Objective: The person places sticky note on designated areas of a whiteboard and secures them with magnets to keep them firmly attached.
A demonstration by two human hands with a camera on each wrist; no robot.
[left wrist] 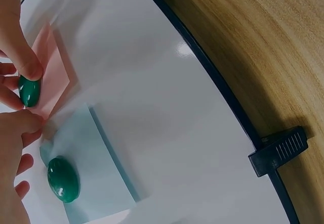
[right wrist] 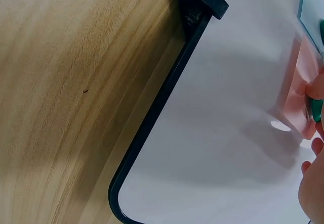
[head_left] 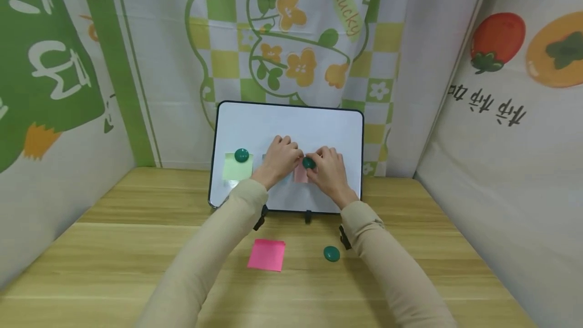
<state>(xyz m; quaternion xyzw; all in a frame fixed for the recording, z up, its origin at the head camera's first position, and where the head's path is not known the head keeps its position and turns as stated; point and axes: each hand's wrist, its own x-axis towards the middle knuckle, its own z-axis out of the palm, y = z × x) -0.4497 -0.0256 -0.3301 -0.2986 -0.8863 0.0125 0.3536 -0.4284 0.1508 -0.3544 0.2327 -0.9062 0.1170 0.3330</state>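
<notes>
My right hand (head_left: 329, 170) pinches a round green magnet (head_left: 308, 163) between thumb and fingers over a pale pink sticky note (head_left: 300, 174) on the whiteboard (head_left: 291, 120). At that note's edge, my left hand (head_left: 281, 157) pinches it with its fingertips. In the left wrist view the pink note (left wrist: 53, 80) stands tilted, its lower edge lifted from the board. Beside it a blue sticky note (left wrist: 101, 168) bears another green magnet (left wrist: 64, 179); my left hand largely covers these in the head view.
A green sticky note (head_left: 238, 170) under a green magnet (head_left: 242, 155) is at the board's left. A bright pink sticky note (head_left: 266, 255) and a loose green magnet (head_left: 331, 253) lie on the wooden table (head_left: 387, 287). Black clips (left wrist: 278, 150) support the board's lower edge.
</notes>
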